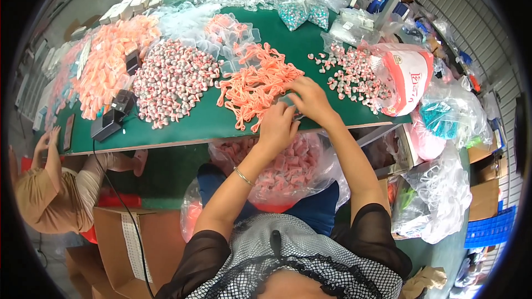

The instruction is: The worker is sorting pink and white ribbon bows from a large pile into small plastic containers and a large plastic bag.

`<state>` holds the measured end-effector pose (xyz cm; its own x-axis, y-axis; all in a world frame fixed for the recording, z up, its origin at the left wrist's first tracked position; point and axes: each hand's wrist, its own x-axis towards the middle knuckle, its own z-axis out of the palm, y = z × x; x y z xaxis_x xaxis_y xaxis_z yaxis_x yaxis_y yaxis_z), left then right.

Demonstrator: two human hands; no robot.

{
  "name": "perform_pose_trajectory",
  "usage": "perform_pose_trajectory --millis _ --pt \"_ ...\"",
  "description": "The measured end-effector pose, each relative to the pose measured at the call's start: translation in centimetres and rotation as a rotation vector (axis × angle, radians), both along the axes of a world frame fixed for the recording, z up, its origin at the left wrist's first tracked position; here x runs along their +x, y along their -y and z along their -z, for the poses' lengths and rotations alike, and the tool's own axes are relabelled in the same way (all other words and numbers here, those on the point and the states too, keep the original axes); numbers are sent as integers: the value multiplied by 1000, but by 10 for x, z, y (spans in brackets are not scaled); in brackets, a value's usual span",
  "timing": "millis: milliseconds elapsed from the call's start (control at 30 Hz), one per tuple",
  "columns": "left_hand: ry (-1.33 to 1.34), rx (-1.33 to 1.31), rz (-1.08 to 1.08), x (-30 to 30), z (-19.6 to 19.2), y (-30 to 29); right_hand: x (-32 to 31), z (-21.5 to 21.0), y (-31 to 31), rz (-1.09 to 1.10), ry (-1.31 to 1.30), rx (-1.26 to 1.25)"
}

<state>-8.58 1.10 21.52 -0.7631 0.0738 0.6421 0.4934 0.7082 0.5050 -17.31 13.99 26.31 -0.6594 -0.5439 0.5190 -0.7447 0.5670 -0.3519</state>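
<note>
My left hand [275,127] and my right hand [310,99] meet at the near edge of a green table [188,124], fingers pinched together on a small item I cannot make out, beside a heap of orange cords [256,80]. The right hand's fingers touch the heap's right side. A pile of small red-and-white pieces [173,80] lies left of the cords. Another spread of them [354,75] lies to the right. A clear bag of pink packets [288,169] sits on my lap below the hands.
Orange packets [108,61] cover the table's left part, with a black device [111,119] and its cable at the near left edge. A red-and-white sack [407,77] and clear bags [443,188] crowd the right. Another person [52,188] sits at lower left, above a cardboard box [138,249].
</note>
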Motion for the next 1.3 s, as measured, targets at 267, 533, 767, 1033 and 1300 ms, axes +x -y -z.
perform_pose_trajectory --millis 267,533,767,1033,1300 --pt "-58 60 53 -1 12 5 -24 8 25 -176 -254 178" --pt "16 93 70 -1 3 8 -23 3 -32 -15 169 -119" --pt "68 109 35 0 5 8 -8 30 -54 11 578 -479" --pt "249 224 17 1 -4 4 4 38 -54 -76 643 -443" --pt "127 122 41 -5 1 8 13 36 -49 -148 146 -185"
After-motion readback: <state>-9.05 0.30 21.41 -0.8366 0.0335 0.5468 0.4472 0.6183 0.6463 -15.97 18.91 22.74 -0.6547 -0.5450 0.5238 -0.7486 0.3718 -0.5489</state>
